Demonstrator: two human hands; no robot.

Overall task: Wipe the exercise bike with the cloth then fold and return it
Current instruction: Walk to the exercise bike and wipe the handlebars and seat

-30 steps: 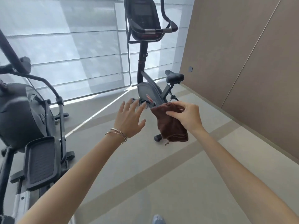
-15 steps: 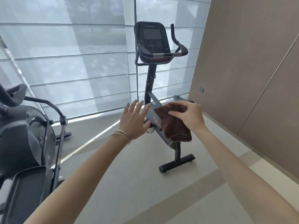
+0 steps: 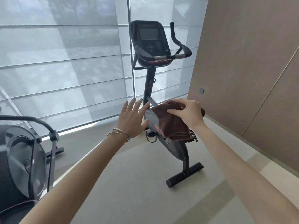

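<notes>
The black exercise bike [image 3: 150,46] stands ahead by the window, console and handlebars up top, its grey body and floor bar lower down. A dark brown cloth [image 3: 171,123] hangs folded from my right hand [image 3: 189,113], which pinches its upper edge in front of the bike's body and hides the seat. My left hand [image 3: 131,117] is raised beside the cloth, fingers spread, holding nothing, bangles on the wrist.
A second black machine, an elliptical trainer [image 3: 21,152], fills the left edge. Shaded windows [image 3: 64,62] run behind the bike. A tan panelled wall [image 3: 250,62] closes the right side. The floor [image 3: 137,183] is pale with a darker band.
The view has tilted up and come closer to the bike, so the console sits lower and larger. Both hands stay raised in much the same pose, the cloth still held.
</notes>
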